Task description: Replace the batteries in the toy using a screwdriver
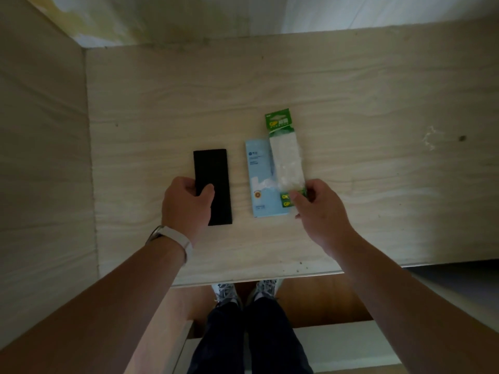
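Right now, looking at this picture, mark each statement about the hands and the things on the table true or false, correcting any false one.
1. The left hand grips the black flat object. True.
2. The right hand holds nothing. False: its fingers pinch the near end of the green battery pack.
3. The green battery pack lies partly over the light blue packet. True.
4. The black flat object touches the light blue packet. False: bare table shows between them.
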Demonstrator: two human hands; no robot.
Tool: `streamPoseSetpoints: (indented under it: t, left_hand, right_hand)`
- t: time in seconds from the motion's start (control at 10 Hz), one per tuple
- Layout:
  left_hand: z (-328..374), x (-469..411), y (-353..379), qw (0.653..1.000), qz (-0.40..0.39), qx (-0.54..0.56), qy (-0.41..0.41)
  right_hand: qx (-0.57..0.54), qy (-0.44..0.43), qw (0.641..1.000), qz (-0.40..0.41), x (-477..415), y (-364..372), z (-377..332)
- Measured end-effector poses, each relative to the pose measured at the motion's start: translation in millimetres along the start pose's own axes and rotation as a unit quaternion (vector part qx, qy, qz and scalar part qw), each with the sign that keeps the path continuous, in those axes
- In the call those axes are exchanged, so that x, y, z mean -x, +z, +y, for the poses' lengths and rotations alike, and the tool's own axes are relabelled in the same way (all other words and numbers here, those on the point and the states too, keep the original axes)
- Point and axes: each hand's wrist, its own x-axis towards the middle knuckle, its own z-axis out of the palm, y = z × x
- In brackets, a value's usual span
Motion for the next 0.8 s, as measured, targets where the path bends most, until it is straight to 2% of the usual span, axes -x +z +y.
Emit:
streamPoseSetpoints:
  t: [0.2,0.3,0.4,0.6,0.7,0.8]
  left_hand:
    - [3,0,0,1.000,-0.004,-0.003,0.010]
    - [-2,2,-2,0.998,-0.017,-0.018,0.062]
    - [-5,2,-2,0.997,-0.014,-0.029,0.074]
    - [2,5,-7,0.998,-0.011,-0.035,0.047]
    - [9,12,-19,0.997,-0.011,-0.041,0.065]
    - [19,30,-34,0.987,-0.018,-0.094,0.129]
  right_hand:
    - [0.007,0.020,0.999,0.036,-8,-18,21]
    - [0.086,0.003,0.995,0.052,-9,-20,28]
    - [0.148,-0.016,0.986,0.075,-12,-22,32]
    - [0.155,-0.020,0.985,0.067,-8,-31,29]
    - [0.169,-0.053,0.982,0.059,6,-43,21]
    - [0.169,-0.095,0.980,0.043,25,-54,7]
